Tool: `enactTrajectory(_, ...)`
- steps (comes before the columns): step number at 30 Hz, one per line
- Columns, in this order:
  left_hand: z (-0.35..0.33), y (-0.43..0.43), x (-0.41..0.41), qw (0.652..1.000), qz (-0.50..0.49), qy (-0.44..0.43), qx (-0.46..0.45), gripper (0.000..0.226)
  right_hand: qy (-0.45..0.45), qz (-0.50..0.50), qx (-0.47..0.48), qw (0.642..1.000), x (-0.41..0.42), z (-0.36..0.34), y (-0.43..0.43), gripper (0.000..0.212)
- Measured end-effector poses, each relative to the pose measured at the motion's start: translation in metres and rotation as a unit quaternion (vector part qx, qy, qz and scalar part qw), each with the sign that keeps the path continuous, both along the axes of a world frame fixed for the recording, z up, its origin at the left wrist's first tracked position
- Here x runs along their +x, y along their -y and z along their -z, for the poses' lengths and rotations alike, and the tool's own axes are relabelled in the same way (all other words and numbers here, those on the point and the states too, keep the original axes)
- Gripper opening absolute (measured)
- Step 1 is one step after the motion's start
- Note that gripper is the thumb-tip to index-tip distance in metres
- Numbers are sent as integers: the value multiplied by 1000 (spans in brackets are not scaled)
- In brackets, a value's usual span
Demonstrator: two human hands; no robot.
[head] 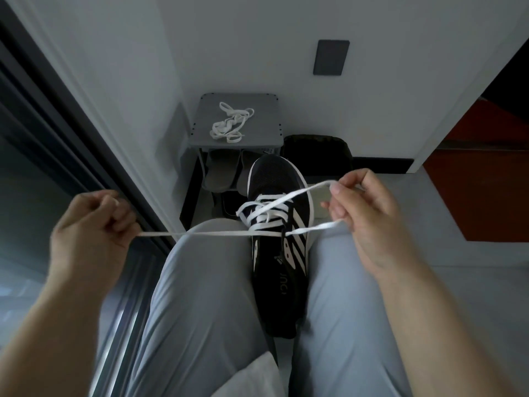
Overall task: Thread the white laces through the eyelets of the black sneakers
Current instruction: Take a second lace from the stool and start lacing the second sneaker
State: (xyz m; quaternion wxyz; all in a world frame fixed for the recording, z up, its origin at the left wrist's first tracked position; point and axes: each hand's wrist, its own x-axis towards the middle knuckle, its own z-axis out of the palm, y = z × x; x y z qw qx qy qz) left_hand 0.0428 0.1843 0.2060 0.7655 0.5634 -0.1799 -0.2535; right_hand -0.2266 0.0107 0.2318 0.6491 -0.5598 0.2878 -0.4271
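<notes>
A black sneaker (279,245) with white stripes lies wedged between my two thighs, toe pointing away from me. A white lace (266,209) crosses back and forth through its eyelets. My left hand (91,224) grips one lace end, which stretches taut and level to the left of the shoe. My right hand (363,213) pinches the other lace end to the right of the shoe, where the lace forms a long loop. A second white lace (230,123) lies bundled loose on the grey stool.
The grey stool (206,110) stands against the white wall ahead, with grey slippers (221,173) under it. A dark bag (315,147) sits to its right. A dark window frame (71,144) runs along my left; an orange panel (486,181) is at right.
</notes>
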Motion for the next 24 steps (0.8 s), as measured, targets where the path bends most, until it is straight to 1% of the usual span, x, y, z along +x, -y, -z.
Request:
enactTrajectory(2, 7, 10, -4, 987, -61, 125, 81, 26, 55, -19, 42, 997, -4, -2, 1, 13)
enactTrajectory(3, 10, 14, -2, 971, -89, 187, 119, 24, 80, -15, 55, 995, -7, -3, 2, 18)
enactTrajectory(4, 12, 14, 3, 948, -123, 250, 156, 21, 101, -6, 62, 993, -10, -4, 3, 22)
enactTrajectory(5, 10, 10, 9, 917, -150, 313, 195, 20, 113, 8, 62, 992, -13, -5, 4, 25)
enactTrajectory(6, 7, 5, 17, 886, -157, 371, 231, 22, 115, 23, 56, 991, -16, -5, 5, 27)
enactTrajectory(8, -2, -7, 28, 830, -96, 469, 284, 28, 85, 49, 24, 995, -19, -4, 6, 30)
enactTrajectory(9, -8, -11, 28, 803, -50, 502, 318, 24, 48, 63, -8, 997, -19, -3, 5, 31)
enactTrajectory(10, -12, -13, 26, 780, -4, 513, 358, 17, 2, 83, -50, 995, -18, -3, 4, 31)
enactTrajectory(11, -16, -14, 21, 767, 29, 507, 392, 11, -45, 109, -93, 989, -16, -3, 2, 28)
enactTrajectory(12, -17, -13, 15, 770, 50, 490, 407, 3, -78, 143, -127, 978, -14, -3, 1, 23)
enactTrajectory(13, -16, -12, 10, 779, 61, 472, 408, 6, -90, 183, -146, 968, -13, -4, 0, 17)
enactTrajectory(14, -15, -11, 6, 789, 66, 458, 404, 8, -79, 219, -142, 962, -13, -5, -1, 14)
enactTrajectory(15, -15, -10, 5, 800, 57, 440, 403, 10, -45, 247, -113, 961, -14, -8, -2, 19)
enactTrajectory(16, -11, -8, 6, 810, 40, 424, 404, 19, -2, 268, -69, 961, -16, -9, -1, 29)
enactTrajectory(17, -8, -7, 10, 812, 30, 413, 412, 23, 30, 283, -24, 958, -19, -11, 0, 37)
enactTrajectory(19, 6, -5, 17, 797, 33, 410, 442, 30, 49, 292, 37, 954, -22, -12, 2, 46)
enactTrajectory(21, 26, -4, 27, 783, 28, 388, 485, 36, 48, 260, 43, 963, -20, -12, 2, 49)
enactTrajectory(23, 37, 1, 31, 766, 10, 342, 544, 30, 16, 215, 24, 976, -16, -11, 1, 48)
enactTrajectory(24, 38, 5, 29, 747, 0, 342, 569, 22, -6, 197, 14, 980, -14, -10, 1, 48)
